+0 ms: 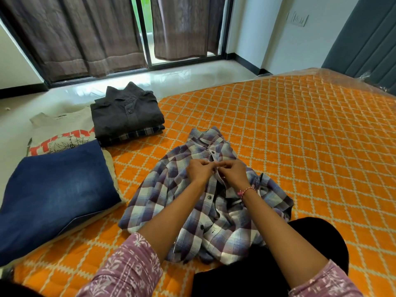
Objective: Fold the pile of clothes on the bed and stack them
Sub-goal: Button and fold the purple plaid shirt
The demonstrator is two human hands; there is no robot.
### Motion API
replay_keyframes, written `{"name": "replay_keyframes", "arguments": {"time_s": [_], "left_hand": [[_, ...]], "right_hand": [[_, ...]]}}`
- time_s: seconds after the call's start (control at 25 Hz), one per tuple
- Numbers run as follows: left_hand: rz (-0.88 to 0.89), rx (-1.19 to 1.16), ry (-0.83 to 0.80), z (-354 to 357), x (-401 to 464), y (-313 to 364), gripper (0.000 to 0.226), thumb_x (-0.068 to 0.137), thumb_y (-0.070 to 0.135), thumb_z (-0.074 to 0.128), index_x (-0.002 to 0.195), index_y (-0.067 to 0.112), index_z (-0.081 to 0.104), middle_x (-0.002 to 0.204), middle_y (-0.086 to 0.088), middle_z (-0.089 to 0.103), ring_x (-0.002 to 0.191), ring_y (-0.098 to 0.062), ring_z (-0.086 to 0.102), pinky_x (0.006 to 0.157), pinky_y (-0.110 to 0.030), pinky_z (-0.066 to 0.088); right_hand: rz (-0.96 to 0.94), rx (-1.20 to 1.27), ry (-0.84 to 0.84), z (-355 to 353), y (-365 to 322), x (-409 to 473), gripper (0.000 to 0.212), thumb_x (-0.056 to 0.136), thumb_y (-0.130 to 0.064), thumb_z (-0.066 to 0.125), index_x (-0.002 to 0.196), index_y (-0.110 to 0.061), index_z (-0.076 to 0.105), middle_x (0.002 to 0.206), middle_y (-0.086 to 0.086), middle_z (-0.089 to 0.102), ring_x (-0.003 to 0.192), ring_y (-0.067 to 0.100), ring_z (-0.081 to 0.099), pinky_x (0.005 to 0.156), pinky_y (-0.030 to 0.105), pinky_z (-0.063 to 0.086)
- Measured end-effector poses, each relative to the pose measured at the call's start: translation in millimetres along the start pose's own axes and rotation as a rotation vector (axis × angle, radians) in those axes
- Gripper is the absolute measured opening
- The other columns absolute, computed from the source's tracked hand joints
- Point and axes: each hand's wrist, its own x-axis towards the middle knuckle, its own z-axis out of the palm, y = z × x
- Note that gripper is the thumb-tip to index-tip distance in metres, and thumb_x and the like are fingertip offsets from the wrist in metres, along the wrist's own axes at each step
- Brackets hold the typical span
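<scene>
Bright, even daylight from the glass door [147, 39] between the curtains [70, 35]. Pale glare on the glossy floor [171, 76] below it. Soft, faint shadows under the forearms. Sharp at centre; wide-angle bending of straight lines toward edges, slight softness in the corners.

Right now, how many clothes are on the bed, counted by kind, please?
Button shirts: 3, the plaid shirt both hands pinch, the dark grey shirt and a checked shirt under it.
Printed T-shirts: 1.
Blue jeans: 1.
Total: 5.
</scene>
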Motion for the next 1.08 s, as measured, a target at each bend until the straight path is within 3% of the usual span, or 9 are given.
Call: {"name": "replay_keyframes", "arguments": {"time_s": [0.16, 0.32, 0.48, 0.64, 0.72, 0.8, 0.88, 0.96, 1.08], "left_hand": [[-0.033, 0.019, -0.028, -1.3, 4.6, 0.3, 0.016, 0.082, 0.014, 0.072, 0.068, 0.006, 0.069, 0.069, -0.010, 0.066, 0.068, -0.022, 0.064, 0.074, -0.038, 0.058], [-0.043, -0.070, 0.023, -2.9, 7.6, -2.7, 0.015, 0.079, 0.009, 0.075, 0.068, 0.011, 0.066, 0.076, -0.010, 0.069, 0.072, -0.023, 0.067, 0.073, -0.038, 0.059], [-0.033, -0.106, 0.052, -0.2, 7.4, -6.9, 0.020, 0.078, 0.008, 0.074, 0.066, 0.018, 0.062, 0.071, -0.006, 0.066, 0.075, -0.023, 0.066, 0.075, -0.037, 0.058], [0.084, -0.013, -0.010, 0.2, 7.8, -6.4, 0.011, 0.080, 0.002, 0.069, 0.075, 0.011, 0.065, 0.069, -0.002, 0.063, 0.073, -0.017, 0.061, 0.074, -0.031, 0.053], [0.063, -0.027, -0.044, -1.1, 11.6, -6.6, 0.012, 0.080, 0.000, 0.068, 0.073, 0.009, 0.065, 0.076, -0.007, 0.066, 0.077, -0.022, 0.064, 0.076, -0.033, 0.054], [-0.082, -0.144, -0.121, -3.7, 15.9, -6.6, 0.015, 0.083, 0.001, 0.067, 0.071, 0.008, 0.062, 0.079, -0.011, 0.066, 0.080, -0.027, 0.066, 0.075, -0.036, 0.057], [-0.191, -0.168, -0.222, -7.5, 17.2, -3.2, 0.014, 0.088, 0.005, 0.064, 0.074, 0.007, 0.061, 0.076, -0.010, 0.064, 0.071, -0.021, 0.065, 0.064, -0.029, 0.057], [-0.185, -0.056, -0.240, -8.8, 17.6, 2.8, 0.017, 0.090, 0.011, 0.063, 0.074, 0.008, 0.060, 0.072, -0.009, 0.062, 0.061, -0.016, 0.060, 0.056, -0.025, 0.054], [-0.129, 0.079, -0.199, -5.9, 19.3, 7.5, 0.024, 0.090, 0.017, 0.063, 0.069, 0.009, 0.056, 0.071, -0.010, 0.061, 0.066, -0.021, 0.061, 0.070, -0.035, 0.058]], "right_hand": [[-0.063, -0.103, 0.028, 4.1, -5.1, -4.5, 0.005, 0.080, -0.010, 0.068, 0.077, -0.009, 0.072, 0.076, 0.008, 0.069, 0.072, 0.019, 0.063, 0.064, 0.031, 0.052], [-0.190, -0.317, 0.089, 5.6, -15.7, -9.3, 0.010, 0.081, -0.015, 0.066, 0.076, -0.009, 0.072, 0.079, 0.006, 0.071, 0.068, 0.013, 0.060, 0.062, 0.027, 0.049], [-0.289, -0.470, 0.092, 2.9, -22.5, -12.3, 0.014, 0.084, -0.016, 0.064, 0.081, -0.006, 0.073, 0.082, 0.010, 0.071, 0.073, 0.020, 0.064, 0.061, 0.026, 0.045], [-0.292, -0.769, 0.076, 4.9, -31.9, -11.8, 0.018, 0.088, -0.020, 0.055, 0.087, -0.006, 0.068, 0.084, 0.013, 0.067, 0.078, 0.030, 0.062, 0.057, 0.030, 0.041], [-0.258, -0.776, 0.078, 4.3, -35.8, -10.8, 0.017, 0.087, -0.018, 0.055, 0.086, -0.007, 0.067, 0.083, 0.013, 0.067, 0.079, 0.030, 0.062, 0.057, 0.029, 0.037], [-0.250, -0.737, 0.071, 1.8, -35.4, -11.1, 0.015, 0.086, -0.019, 0.058, 0.083, -0.008, 0.068, 0.081, 0.011, 0.067, 0.077, 0.028, 0.062, 0.057, 0.028, 0.035], [-0.258, -0.684, 0.089, 0.0, -32.3, -13.4, 0.014, 0.085, -0.019, 0.061, 0.080, -0.009, 0.068, 0.078, 0.010, 0.067, 0.073, 0.025, 0.061, 0.056, 0.026, 0.034], [-0.274, -0.634, 0.125, 1.6, -28.5, -14.2, 0.013, 0.084, -0.018, 0.061, 0.077, -0.009, 0.067, 0.075, 0.010, 0.066, 0.067, 0.023, 0.058, 0.054, 0.026, 0.035], [-0.281, -0.566, 0.181, 6.4, -22.8, -13.9, 0.013, 0.083, -0.016, 0.062, 0.073, -0.009, 0.065, 0.073, 0.010, 0.065, 0.062, 0.020, 0.053, 0.053, 0.026, 0.035]]}}
